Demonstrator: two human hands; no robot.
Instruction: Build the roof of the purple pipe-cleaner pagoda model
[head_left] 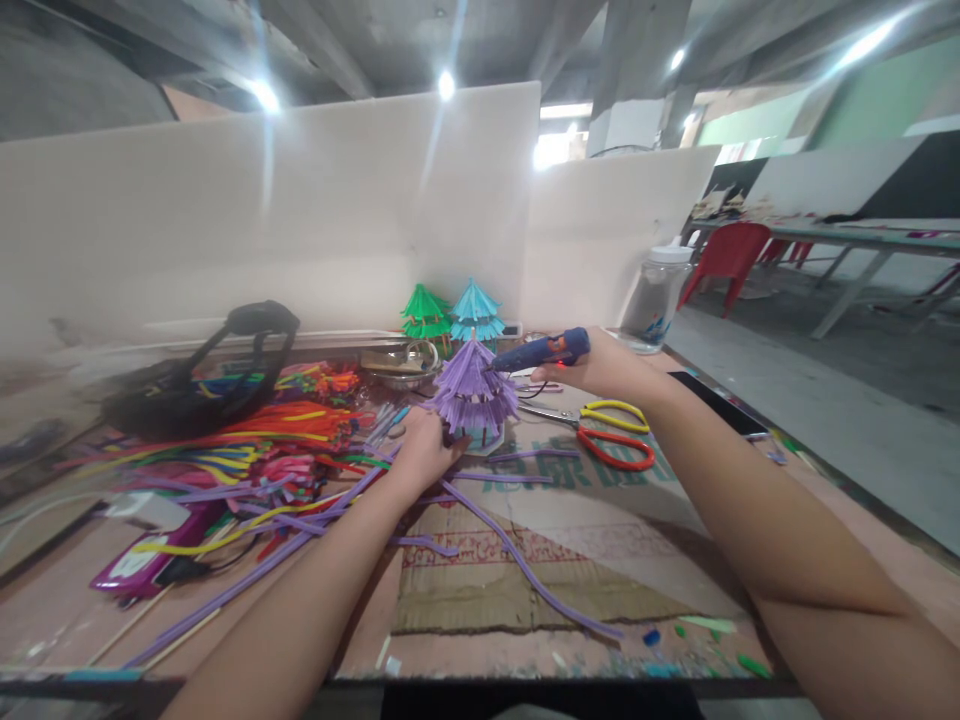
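A purple tiered model tree (475,385) made of pipe cleaners stands upright on a small pale base over the cardboard (495,600). My left hand (429,445) is closed at its lower left, fingers partly hidden behind the lower tier. In my right hand (600,362) is a blue hot glue gun (541,350), its nozzle pointing left at the upper tier; whether it touches cannot be seen. Loose purple pipe cleaners (525,570) lie on the cardboard and under my left forearm. Behind the purple tree stand a green tree (426,312) and a light blue tree (478,308).
Scissors (611,440) with yellow and red handles lie right of the tree. Bundles of coloured pipe cleaners (292,428), a black bag-like object (202,385) and a magenta power strip (154,560) crowd the left. A clear bottle (651,300) and a phone (720,405) are at right.
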